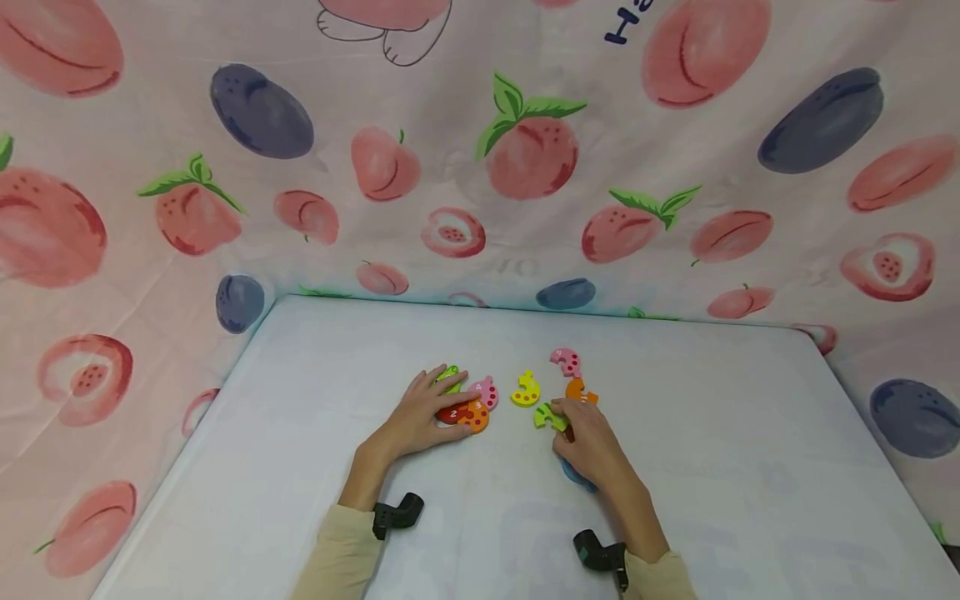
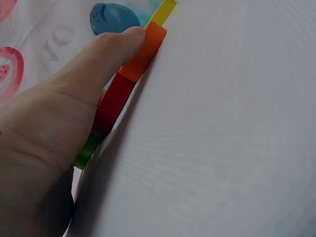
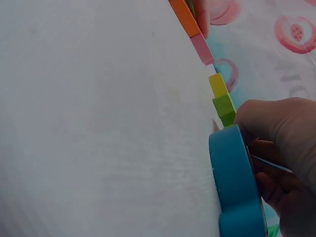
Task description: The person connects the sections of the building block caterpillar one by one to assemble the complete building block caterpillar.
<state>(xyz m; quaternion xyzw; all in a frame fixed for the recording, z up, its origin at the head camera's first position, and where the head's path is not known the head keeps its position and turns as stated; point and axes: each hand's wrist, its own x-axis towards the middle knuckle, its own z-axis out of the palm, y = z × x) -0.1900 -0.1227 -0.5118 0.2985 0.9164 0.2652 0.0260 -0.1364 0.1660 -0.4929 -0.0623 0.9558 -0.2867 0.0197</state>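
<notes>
My left hand point(image 1: 422, 414) lies spread over a joined group of puzzle pieces. Its thumb touches the orange piece numbered 3 point(image 1: 476, 417), and its fingers reach across the red piece numbered 2 point(image 1: 452, 414), the green piece point(image 1: 451, 379) and the pink piece numbered 4 point(image 1: 487, 392). My right hand point(image 1: 594, 442) pinches a light green puzzle piece point(image 1: 550, 417) between thumb and fingers, low at the table. Just beyond that piece is a yellow puzzle piece point(image 1: 526, 390). A blue piece point(image 3: 234, 168) lies beneath the right hand, partly hidden in the head view.
Behind the right hand lie an orange puzzle piece point(image 1: 577, 389) and a loose pink one point(image 1: 567, 362). All of them rest on a white table point(image 1: 720, 467). A fruit-printed cloth point(image 1: 420, 108) hangs along its back and sides.
</notes>
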